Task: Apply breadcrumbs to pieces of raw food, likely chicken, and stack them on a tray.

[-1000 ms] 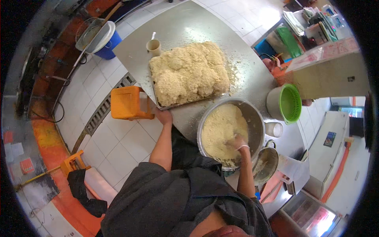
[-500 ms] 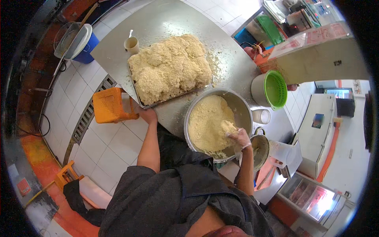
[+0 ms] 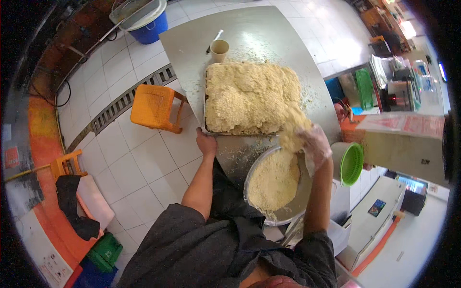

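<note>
On a steel table seen from the head camera, looking straight down, a large rectangular tray is heaped with pale, crumbly yellow mixture. Crumbs of it lie scattered on the metal beside the tray.

At the tray's near left corner, the left hand rests with fingers curled over the table edge, touching the tray rim. It holds nothing else.

To the right, the right hand, covered by a thin clear glove, is raised above the table between the tray and a round metal bowl. Its fingers are cupped around 1 clump of the crumbly mixture, which sits just over the tray's near right corner. The bowl, close to the person's body, is partly filled with the same mixture.

Behind the tray stands 1 beige cup with a dark utensil lying next to it. A green colander sits right of the bowl. On the tiled floor left of the table are an orange plastic stool and, farther back, a blue bucket.
</note>
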`<action>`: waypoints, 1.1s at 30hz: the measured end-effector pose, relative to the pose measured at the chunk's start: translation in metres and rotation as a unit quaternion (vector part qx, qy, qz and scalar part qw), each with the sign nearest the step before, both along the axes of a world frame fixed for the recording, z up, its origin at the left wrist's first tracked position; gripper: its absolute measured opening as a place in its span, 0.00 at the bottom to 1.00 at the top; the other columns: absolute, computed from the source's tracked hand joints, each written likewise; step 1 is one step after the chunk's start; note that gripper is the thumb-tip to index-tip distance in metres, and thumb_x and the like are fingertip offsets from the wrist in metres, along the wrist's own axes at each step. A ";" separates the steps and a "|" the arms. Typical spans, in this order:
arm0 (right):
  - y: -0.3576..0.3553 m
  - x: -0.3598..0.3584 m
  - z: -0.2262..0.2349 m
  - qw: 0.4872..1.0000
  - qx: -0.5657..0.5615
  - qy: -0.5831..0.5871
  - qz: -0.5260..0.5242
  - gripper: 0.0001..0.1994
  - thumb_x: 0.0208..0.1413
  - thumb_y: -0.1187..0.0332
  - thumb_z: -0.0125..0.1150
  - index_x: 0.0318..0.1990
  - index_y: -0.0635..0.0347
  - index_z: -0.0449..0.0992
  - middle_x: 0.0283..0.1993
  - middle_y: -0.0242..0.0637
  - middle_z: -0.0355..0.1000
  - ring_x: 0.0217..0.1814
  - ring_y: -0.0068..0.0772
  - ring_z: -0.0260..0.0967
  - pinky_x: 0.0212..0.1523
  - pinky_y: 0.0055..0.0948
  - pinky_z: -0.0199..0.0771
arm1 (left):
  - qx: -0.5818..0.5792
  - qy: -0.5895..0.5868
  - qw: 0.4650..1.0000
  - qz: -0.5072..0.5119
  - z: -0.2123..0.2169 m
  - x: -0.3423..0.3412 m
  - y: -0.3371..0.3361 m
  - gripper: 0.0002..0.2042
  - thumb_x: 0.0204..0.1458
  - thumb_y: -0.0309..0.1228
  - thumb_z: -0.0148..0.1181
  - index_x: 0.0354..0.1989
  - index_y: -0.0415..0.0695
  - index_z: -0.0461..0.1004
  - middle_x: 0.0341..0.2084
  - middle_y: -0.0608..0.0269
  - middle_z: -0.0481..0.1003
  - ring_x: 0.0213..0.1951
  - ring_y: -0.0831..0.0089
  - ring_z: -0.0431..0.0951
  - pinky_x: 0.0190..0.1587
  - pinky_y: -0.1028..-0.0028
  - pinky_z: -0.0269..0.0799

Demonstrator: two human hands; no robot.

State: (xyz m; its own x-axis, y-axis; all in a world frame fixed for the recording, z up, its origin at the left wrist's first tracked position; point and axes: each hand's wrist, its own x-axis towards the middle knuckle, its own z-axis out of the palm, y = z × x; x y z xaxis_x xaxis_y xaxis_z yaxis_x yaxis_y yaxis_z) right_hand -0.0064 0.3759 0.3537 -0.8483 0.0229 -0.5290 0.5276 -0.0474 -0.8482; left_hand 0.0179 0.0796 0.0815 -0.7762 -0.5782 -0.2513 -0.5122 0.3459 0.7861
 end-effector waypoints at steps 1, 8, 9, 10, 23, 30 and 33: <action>-0.001 -0.023 -0.013 0.999 0.006 0.018 0.027 0.17 0.47 0.68 0.64 0.43 0.69 0.75 0.35 0.36 0.75 0.31 0.26 0.71 0.32 0.25 0.73 | 0.021 0.024 0.999 -0.007 0.012 -0.004 0.004 0.12 0.49 0.19 0.45 0.43 0.34 0.66 0.22 0.41 0.73 0.28 0.41 0.73 0.31 0.53 0.66; -0.134 -0.162 -0.012 0.983 0.135 -0.086 0.096 0.16 0.46 0.60 0.69 0.30 0.65 0.74 0.29 0.37 0.71 0.28 0.29 0.66 0.30 0.26 0.68 | 0.006 0.019 1.000 -0.004 0.033 -0.006 0.006 0.12 0.51 0.29 0.54 0.40 0.35 0.66 0.23 0.41 0.75 0.28 0.42 0.76 0.31 0.52 0.68; -0.146 -0.174 -0.016 0.985 0.129 -0.084 0.076 0.17 0.46 0.59 0.70 0.28 0.66 0.74 0.28 0.36 0.72 0.28 0.29 0.67 0.30 0.26 0.69 | 0.002 0.020 1.000 -0.002 0.030 -0.005 0.003 0.12 0.51 0.29 0.54 0.40 0.35 0.66 0.23 0.41 0.75 0.28 0.42 0.76 0.31 0.52 0.68; -0.145 -0.193 -0.034 0.985 0.130 -0.081 0.074 0.17 0.46 0.59 0.70 0.28 0.66 0.74 0.28 0.36 0.72 0.28 0.29 0.67 0.30 0.26 0.69 | -0.005 0.023 1.000 -0.010 0.027 -0.006 0.005 0.13 0.50 0.30 0.56 0.40 0.35 0.67 0.22 0.41 0.75 0.28 0.42 0.76 0.31 0.52 0.68; -0.198 -0.207 -0.038 0.688 0.599 0.157 0.378 0.24 0.59 0.55 0.51 0.56 0.65 0.69 0.60 0.50 0.65 0.63 0.47 0.64 0.61 0.41 0.64 | -0.007 0.011 1.000 -0.025 0.032 -0.001 -0.001 0.22 0.46 0.16 0.48 0.53 0.27 0.64 0.22 0.42 0.74 0.24 0.53 0.74 0.30 0.58 0.67; -0.209 -0.201 -0.084 0.635 0.639 0.207 0.381 0.30 0.62 0.53 0.41 0.67 0.63 0.55 0.68 0.48 0.55 0.72 0.44 0.48 0.68 0.42 0.49 | 0.038 -0.035 0.998 -0.022 0.016 -0.006 -0.005 0.20 0.49 0.17 0.49 0.53 0.29 0.65 0.23 0.44 0.75 0.26 0.56 0.76 0.31 0.60 0.70; -0.204 -0.194 -0.106 0.614 0.669 0.299 0.295 0.31 0.63 0.52 0.41 0.67 0.66 0.54 0.68 0.49 0.55 0.72 0.43 0.47 0.68 0.42 0.49 | 0.009 -0.010 1.000 -0.017 0.018 -0.008 0.004 0.17 0.46 0.19 0.50 0.47 0.32 0.66 0.21 0.42 0.74 0.26 0.44 0.75 0.29 0.58 0.67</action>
State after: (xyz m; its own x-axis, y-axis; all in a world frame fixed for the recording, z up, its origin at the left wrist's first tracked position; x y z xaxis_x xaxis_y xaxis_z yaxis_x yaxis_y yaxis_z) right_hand -0.2000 0.1720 0.2482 -0.9510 -0.3069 0.0391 -0.3059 0.9516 0.0291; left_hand 0.0095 0.0831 0.0997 -0.7901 -0.5469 -0.2769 -0.5158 0.3490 0.7824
